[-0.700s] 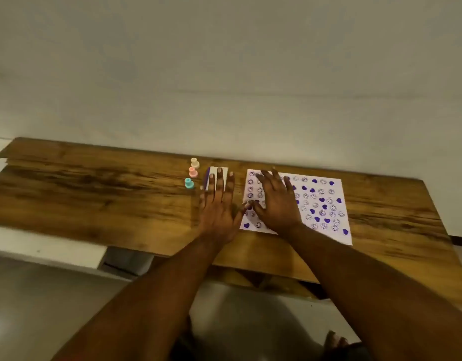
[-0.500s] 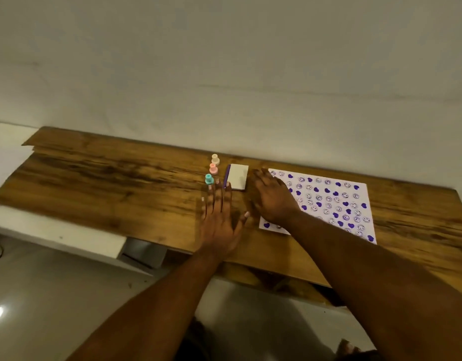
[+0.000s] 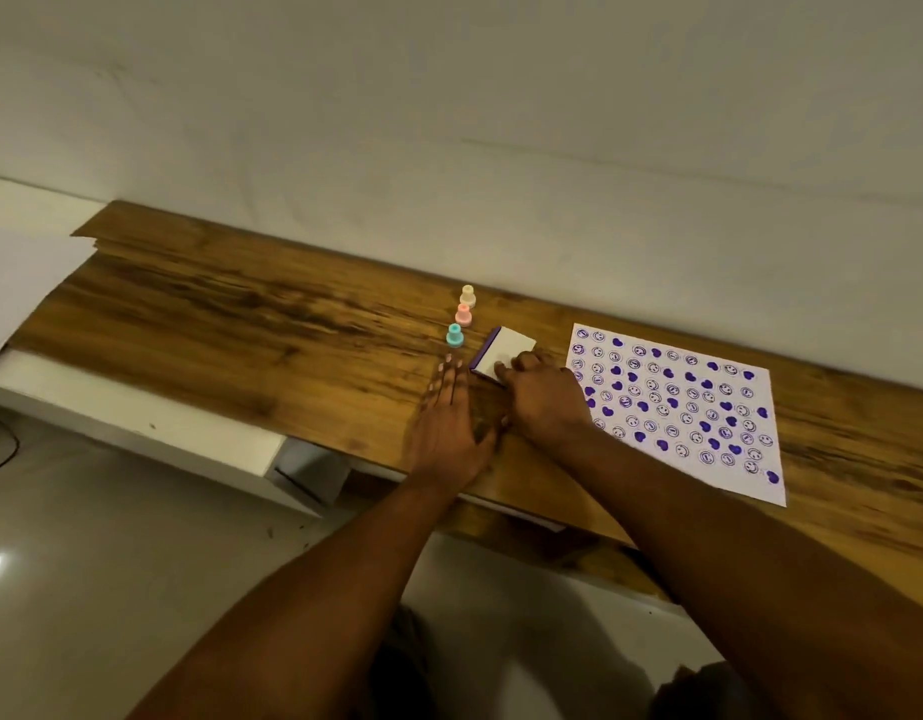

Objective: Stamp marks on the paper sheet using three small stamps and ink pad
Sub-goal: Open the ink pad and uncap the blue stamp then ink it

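Note:
The white paper sheet [image 3: 677, 407], covered with purple smiley and heart marks, lies on the right of the wooden table [image 3: 241, 330]. A closed ink pad [image 3: 510, 344], white on top with a purple edge, lies left of the sheet. Three small stamps stand upright in a row left of the pad: cream [image 3: 468, 295] at the back, pink [image 3: 464, 314] in the middle, teal [image 3: 454, 336] nearest. My right hand [image 3: 545, 402] has its fingertips curled on the pad's near corner. My left hand [image 3: 449, 423] lies flat on the table, fingers apart, just in front of the teal stamp.
The table's back edge runs along a plain wall. A white ledge [image 3: 137, 418] juts out below the table's front edge at the left. The glossy floor [image 3: 111, 589] shows beneath my arms.
My right hand has left the paper sheet and moved left onto the ink pad. My left hand has slid back off the pad toward me. My head has turned left.

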